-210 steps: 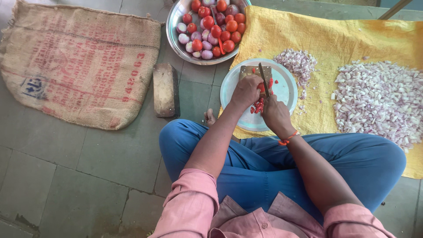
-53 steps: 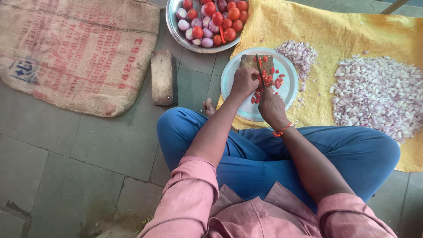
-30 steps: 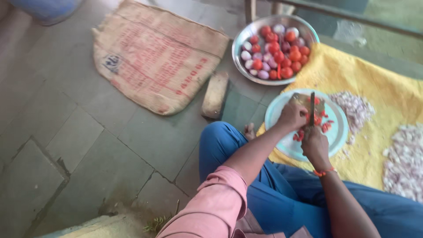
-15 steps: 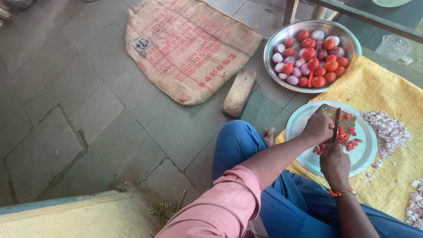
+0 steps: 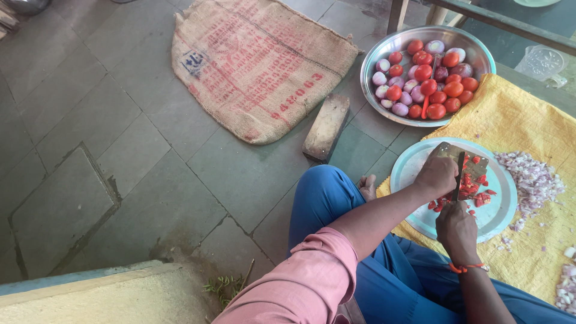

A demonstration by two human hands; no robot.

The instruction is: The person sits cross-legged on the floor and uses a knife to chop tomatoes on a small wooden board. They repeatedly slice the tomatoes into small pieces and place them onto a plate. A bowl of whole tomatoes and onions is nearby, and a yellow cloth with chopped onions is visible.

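Tomato pieces (image 5: 471, 191) lie red and chopped on the plate (image 5: 414, 174), a pale round one set on the yellow cloth (image 5: 516, 114) on the floor, just past the person's blue-clad knees. The right hand (image 5: 457, 231) is at the near edge of the plate, closed around the handle of a knife (image 5: 459, 175) whose blade stands over the pieces. The left hand (image 5: 437, 176) rests on the plate just left of the blade, fingers curled down on the tomato; what exactly it grips is hidden. A small board (image 5: 468, 161) lies on the plate under the pieces. Right of the plate, a heap of chopped onion (image 5: 531, 180) sits on the cloth. Left of the plate, a wooden block (image 5: 326, 126) lies on the stone floor (image 5: 120, 150). Beyond the plate stands a steel bowl (image 5: 384, 48) of whole tomatoes and peeled onions. Far left of the plate, beyond the block, a burlap sack (image 5: 258, 66) is spread flat.
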